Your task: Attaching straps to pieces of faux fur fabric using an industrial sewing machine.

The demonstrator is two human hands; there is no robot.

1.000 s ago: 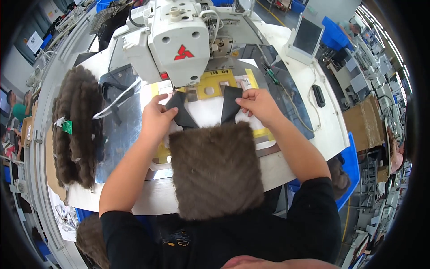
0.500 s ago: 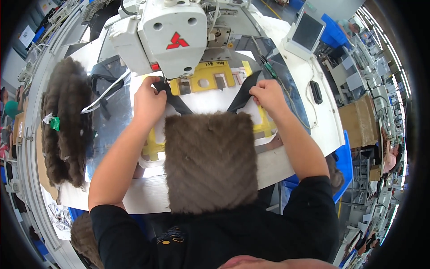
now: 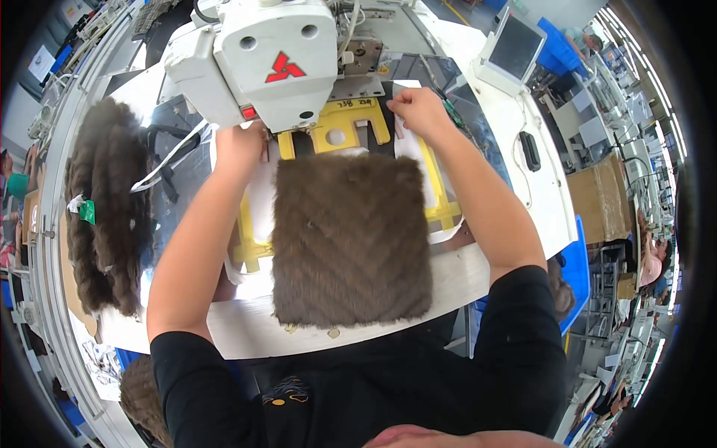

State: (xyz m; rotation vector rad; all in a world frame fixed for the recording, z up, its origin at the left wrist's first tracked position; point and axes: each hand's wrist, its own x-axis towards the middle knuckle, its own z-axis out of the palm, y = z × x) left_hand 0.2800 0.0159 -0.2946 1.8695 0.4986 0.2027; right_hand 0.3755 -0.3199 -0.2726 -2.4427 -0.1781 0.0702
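A brown fur panel [image 3: 351,239] lies on the tabletop [image 3: 243,321] between the forearms [image 3: 190,250]; the right hand [image 3: 420,113] pinches a black strap [image 3: 385,112] with closed fingers [image 3: 397,104], the partly hidden left hand's [image 3: 240,151] grip being indeterminable.

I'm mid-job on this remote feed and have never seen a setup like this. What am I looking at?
There is no robot: these are a person's bare hands, seen from above by a wide fisheye camera on their head, so straight edges bend near the rim. The white machine at the top looks like a sewing machine. Before it, on the white table, lies a yellow template, with a square of brown fur between the forearms. The right hand has its fingertips at a black strip; whether it grips is unclear. The left hand is beside the machine, its fingertips partly hidden.
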